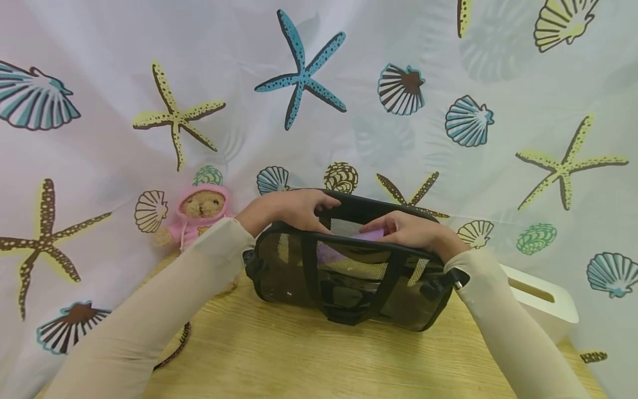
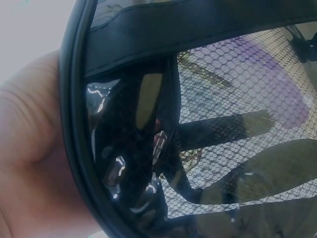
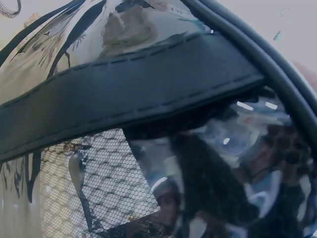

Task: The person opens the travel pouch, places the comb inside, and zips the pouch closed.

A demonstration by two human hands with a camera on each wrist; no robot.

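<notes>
A black bag with clear, smoky panels (image 1: 294,277) and mesh stands on the table, its top unzipped. My right hand (image 1: 416,230) reaches in over the right side and pinches a purple item (image 1: 371,235) between thumb and fingers. Over the left part of the opening is my left hand (image 1: 304,210), thumb and fingers apart, with nothing seen between them. In the left wrist view, the purple item (image 2: 270,74) shows through mesh, and the left hand (image 2: 29,144) is partly behind the bag's dark edge. The right wrist view shows mainly the bag's dark strip (image 3: 138,91) and mesh; the fingers are hidden there.
A teddy bear in a pink hood (image 1: 201,205) sits behind my left forearm. On the right, a white box with a slot (image 1: 548,310) stands beside my right sleeve. The wooden table (image 1: 279,366) meets a curtain (image 1: 349,138) printed with shells and starfish.
</notes>
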